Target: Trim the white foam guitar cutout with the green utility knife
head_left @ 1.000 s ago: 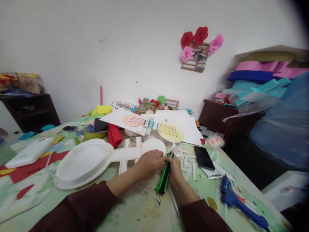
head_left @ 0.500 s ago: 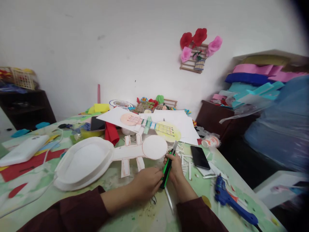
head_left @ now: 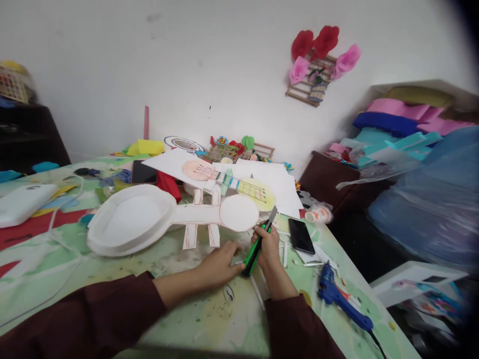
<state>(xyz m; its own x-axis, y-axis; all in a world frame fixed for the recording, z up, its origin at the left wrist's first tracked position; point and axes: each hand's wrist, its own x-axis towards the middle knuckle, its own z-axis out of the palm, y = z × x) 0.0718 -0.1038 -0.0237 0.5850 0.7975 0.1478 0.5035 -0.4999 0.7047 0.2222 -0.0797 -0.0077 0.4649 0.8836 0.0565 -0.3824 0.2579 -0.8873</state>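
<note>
My right hand (head_left: pixel 270 244) grips a green and black utility knife (head_left: pixel 253 253), its blade out and pointing up and away. My left hand (head_left: pixel 220 264) lies low over the table with its fingers spread, the thumb near the knife's lower end. Just beyond both hands is a white guitar-shaped cutout (head_left: pixel 239 213) with a round end, a long neck and side tabs outlined in reddish brown. At its left end is a white dish-like piece (head_left: pixel 130 219). A drawing of a stringed instrument (head_left: pixel 258 192) lies behind the cutout.
On the right lie a black phone (head_left: pixel 301 236), white strips and a blue glue gun (head_left: pixel 342 296). A white device (head_left: pixel 26 204) with a cable is at the left. Red cloth (head_left: pixel 168 185) and a paper cup (head_left: pixel 318 215) sit farther back.
The camera view has shifted. My left hand has come off the knife's lower part and its fingers have spread toward the table. The knife stays in my right hand.
</note>
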